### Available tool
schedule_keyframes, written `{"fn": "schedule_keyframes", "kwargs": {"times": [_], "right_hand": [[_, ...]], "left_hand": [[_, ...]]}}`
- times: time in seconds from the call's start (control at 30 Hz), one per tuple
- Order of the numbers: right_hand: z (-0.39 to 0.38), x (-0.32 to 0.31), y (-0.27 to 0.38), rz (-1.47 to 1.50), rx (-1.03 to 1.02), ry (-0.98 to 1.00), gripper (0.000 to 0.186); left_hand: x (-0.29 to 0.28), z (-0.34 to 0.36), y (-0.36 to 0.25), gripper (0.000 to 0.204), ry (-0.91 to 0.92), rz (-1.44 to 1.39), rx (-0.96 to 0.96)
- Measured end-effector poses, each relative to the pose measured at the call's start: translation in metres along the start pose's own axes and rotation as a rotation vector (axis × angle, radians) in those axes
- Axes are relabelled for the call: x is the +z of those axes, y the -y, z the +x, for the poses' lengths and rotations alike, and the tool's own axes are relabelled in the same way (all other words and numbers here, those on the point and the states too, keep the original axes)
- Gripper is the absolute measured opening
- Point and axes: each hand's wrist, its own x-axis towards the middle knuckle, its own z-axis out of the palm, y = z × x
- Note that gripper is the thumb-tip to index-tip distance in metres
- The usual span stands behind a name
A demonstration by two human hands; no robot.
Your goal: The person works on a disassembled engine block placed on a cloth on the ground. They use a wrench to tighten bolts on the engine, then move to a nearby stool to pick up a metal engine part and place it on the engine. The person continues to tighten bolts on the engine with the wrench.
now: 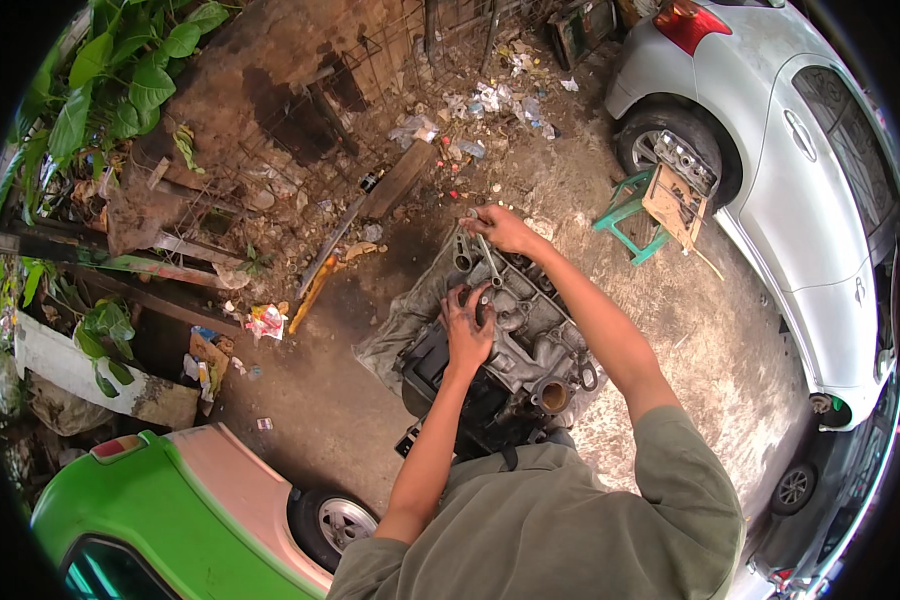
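A greasy metal engine [525,345] with a black lower housing sits on a grey cloth [390,335] in front of me. My right hand [500,228] is closed on the upper end of a silver wrench [489,258], which angles down onto the engine's top. Just below the wrench, my left hand [467,330] has its fingers curled over a part on the engine; what lies under them is hidden. A round open port [553,394] shows at the engine's lower right.
A silver car [790,230] stands right, beside a green stool [620,225] bearing a board [685,220] and metal parts. A green-and-pink car [140,510] is lower left, a dark car [830,510] lower right. Debris, planks [400,175], wire mesh and leafy plants border the upper left.
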Motion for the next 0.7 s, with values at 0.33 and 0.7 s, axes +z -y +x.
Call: {"fn": "schedule_keyframes", "kwargs": {"times": [0.33, 0.7], "right_hand": [[0.010, 0.009, -0.010, 0.046, -0.047, 0.034, 0.045], [0.018, 0.008, -0.005, -0.015, 0.022, 0.130, 0.037]], "left_hand": [[0.000, 0.000, 0.000, 0.033, 0.020, 0.038, -0.015], [-0.001, 0.001, 0.000, 0.031, 0.026, 0.003, -0.016]]}}
